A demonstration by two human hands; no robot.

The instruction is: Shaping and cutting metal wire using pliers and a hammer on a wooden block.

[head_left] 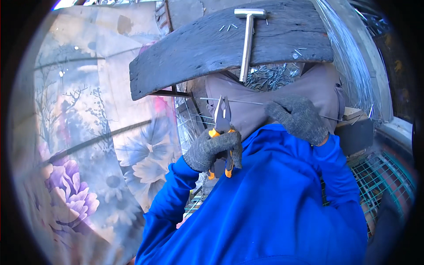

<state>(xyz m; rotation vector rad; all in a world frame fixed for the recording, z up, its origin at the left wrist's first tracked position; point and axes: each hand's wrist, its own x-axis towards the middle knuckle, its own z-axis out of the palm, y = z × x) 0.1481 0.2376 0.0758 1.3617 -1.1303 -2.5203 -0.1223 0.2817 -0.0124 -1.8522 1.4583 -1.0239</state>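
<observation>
My left hand (213, 150) clenches the pliers (222, 128), jaws open under the wire (238, 101). My right hand (299, 118) pinches that wire, stretched below the plank (185, 53). It looks thin, stiff and springy; best gripped near the jaws.

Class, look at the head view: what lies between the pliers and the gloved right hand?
A thin straight wire spans from pliers to right hand, over brown cloth.

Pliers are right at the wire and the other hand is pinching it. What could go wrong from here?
1. The left hand holds the pliers with their tips at the thin wire; a cut end could spring toward the right hand, which grips it close by.
2. The hammer lies on the dark plank with its handle overhanging the edge, so a knock might tip it off.
3. Loose nails below could scatter.
</observation>
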